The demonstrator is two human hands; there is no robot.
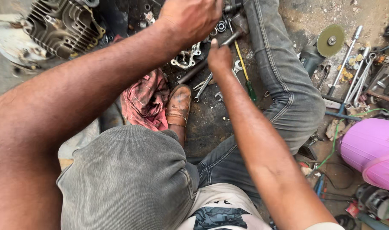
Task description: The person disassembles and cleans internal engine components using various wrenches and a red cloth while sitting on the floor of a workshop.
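Observation:
My left hand [190, 17] reaches to the top middle of the view with its fingers curled out of sight, next to a dark metal part [232, 6]; whether it grips anything is hidden. My right hand [220, 55] is lower, thumb up, with fingers closed around a long grey metal bar [190, 73] that ends in a hammer-like head [240, 23]. Beneath the hands lie a pale metal cover [186, 57], small rings [221, 26], loose wrenches [203, 87] and a yellow-shafted screwdriver with a green handle [246, 74]. My grey-trousered legs frame the spot.
A finned engine cylinder [62, 25] sits at the top left. A red checked rag [145, 102] lies beside my brown shoe [178, 106]. On the right are a grinder with a green disc [331, 40], several long wrenches [356, 76] and a pink plastic container [371, 149].

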